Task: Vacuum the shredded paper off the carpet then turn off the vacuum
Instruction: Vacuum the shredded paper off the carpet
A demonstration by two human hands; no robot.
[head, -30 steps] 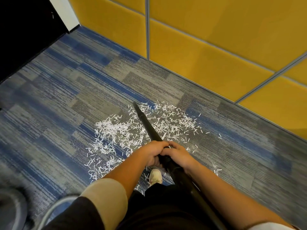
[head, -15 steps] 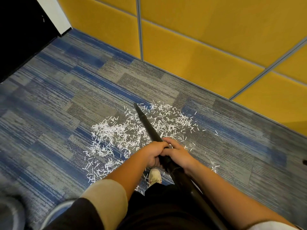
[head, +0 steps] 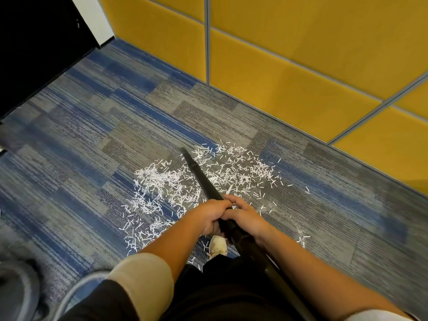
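A patch of white shredded paper (head: pixel 162 186) lies scattered on the blue and grey striped carpet (head: pixel 92 144). A black vacuum tube (head: pixel 203 181) runs from my lap forward over the paper, its tip at the patch's far edge. My left hand (head: pixel 208 216) and my right hand (head: pixel 243 216) grip the tube side by side, fingers curled round it. The vacuum's body is not clearly in view.
A yellow padded wall (head: pixel 289 66) with grey seams borders the carpet at the back and right. A black panel (head: pixel 34 42) stands at the top left. My white shoe (head: pixel 217 247) is under the hands. A grey blurred object (head: pixel 16 290) sits bottom left.
The tube and both hands keep the same grip. The view has shifted slightly; the tube tip stays at the far edge of the paper patch.
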